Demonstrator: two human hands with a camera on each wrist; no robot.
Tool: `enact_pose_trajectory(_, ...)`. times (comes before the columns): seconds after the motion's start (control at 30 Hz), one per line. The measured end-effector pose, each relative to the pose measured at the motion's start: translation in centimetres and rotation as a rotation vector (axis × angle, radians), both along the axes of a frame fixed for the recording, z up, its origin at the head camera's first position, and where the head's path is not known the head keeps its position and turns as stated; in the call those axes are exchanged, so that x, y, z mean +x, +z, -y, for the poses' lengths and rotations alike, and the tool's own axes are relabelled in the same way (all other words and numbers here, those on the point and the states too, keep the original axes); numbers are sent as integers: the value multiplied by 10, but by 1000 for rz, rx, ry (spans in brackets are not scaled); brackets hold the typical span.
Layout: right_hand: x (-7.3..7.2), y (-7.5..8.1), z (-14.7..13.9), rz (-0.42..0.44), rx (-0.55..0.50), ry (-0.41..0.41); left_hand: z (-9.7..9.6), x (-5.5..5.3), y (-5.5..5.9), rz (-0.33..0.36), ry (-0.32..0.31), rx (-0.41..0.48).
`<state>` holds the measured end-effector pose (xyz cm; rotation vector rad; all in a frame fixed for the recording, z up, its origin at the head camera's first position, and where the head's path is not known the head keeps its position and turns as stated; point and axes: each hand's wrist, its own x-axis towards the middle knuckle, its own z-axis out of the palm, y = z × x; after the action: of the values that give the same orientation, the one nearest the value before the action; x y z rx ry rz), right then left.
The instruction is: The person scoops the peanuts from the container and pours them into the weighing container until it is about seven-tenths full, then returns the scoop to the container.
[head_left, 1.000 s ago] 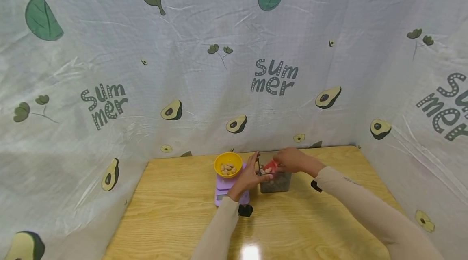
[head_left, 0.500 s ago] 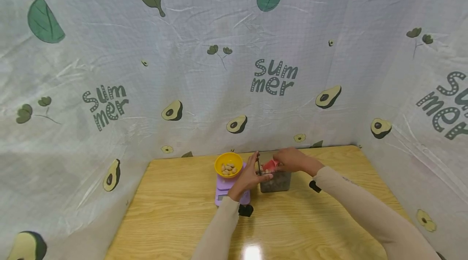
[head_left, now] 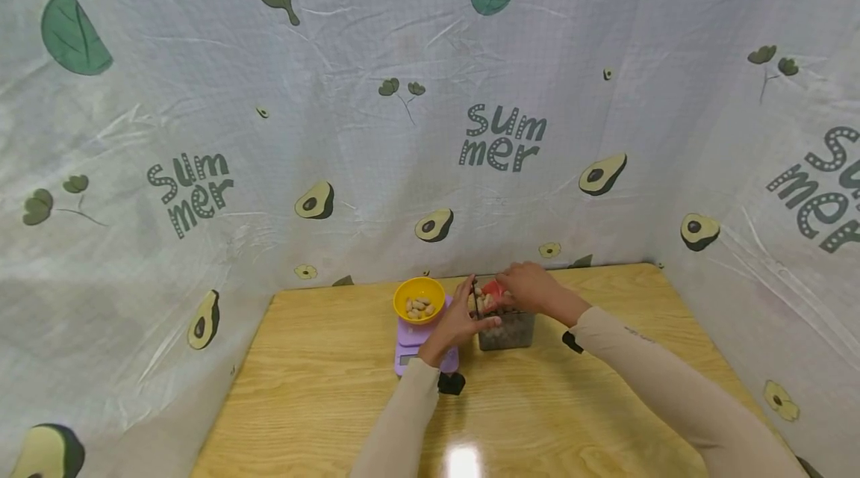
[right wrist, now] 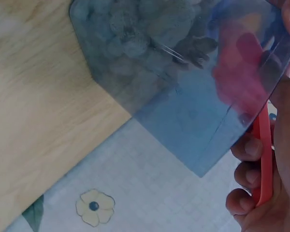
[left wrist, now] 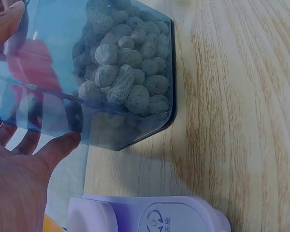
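A clear smoky plastic box (head_left: 506, 337), with many peanuts (left wrist: 125, 72) in its lower part, stands on the table. My left hand (head_left: 458, 323) holds its left side near the rim, thumb across the front and fingers spread along the wall. Inside the box's mouth is a red scoop (head_left: 493, 291); through the wall it shows above the heap of peanuts. My right hand (head_left: 531, 287) grips the scoop's handle (right wrist: 265, 159), fingers curled round it. Just left of the box, a yellow bowl (head_left: 419, 287) with several peanuts sits on a purple kitchen scale (head_left: 406, 336).
The wooden table (head_left: 322, 373) ends at the back against a hanging white sheet (head_left: 363, 149) printed with avocados and leaves. My left wrist is over the right part of the scale, partly hiding it. A dark wrist camera (head_left: 452, 385) sticks out below that wrist.
My right hand has risen slightly and shifted a little left, and the red scoop has come up and tilted within the box. My left hand stays on the box.
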<state>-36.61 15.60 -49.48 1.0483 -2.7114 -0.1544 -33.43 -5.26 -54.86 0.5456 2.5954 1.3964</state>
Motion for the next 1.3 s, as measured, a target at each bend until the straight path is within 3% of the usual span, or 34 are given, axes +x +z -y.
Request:
enact_pose_trajectory(0.13,4,8,-5,-39,69,13,0,-1,0,6,-3,17)
enact_pose_trajectory(0.33,7,19,-14,-187,165,14,0,-1,0,1,6,11)
enact_pose_trajectory(0.53,2,13,-12,-237,251,26,1,-1,0,-6,-2,-13)
enact_pose_trajectory(0.7,1,9,-4,-272,250,78,2,0,2,-10,8,3)
enact_pose_trajectory(0.87,5,5,-3,-221,278,70,0,1,0,-15,-16,-22)
enact_pose_trajectory(1.0,0,9,0,-192,257,98,-1,0,1,-18,-1,5)
enact_pose_trajectory(1.2,-7,13,-5,5,228,98,1,0,0,-8,9,-17)
enact_pose_trajectory(1.3,-9,12,-7,20,222,76,1,0,0,-5,9,-9)
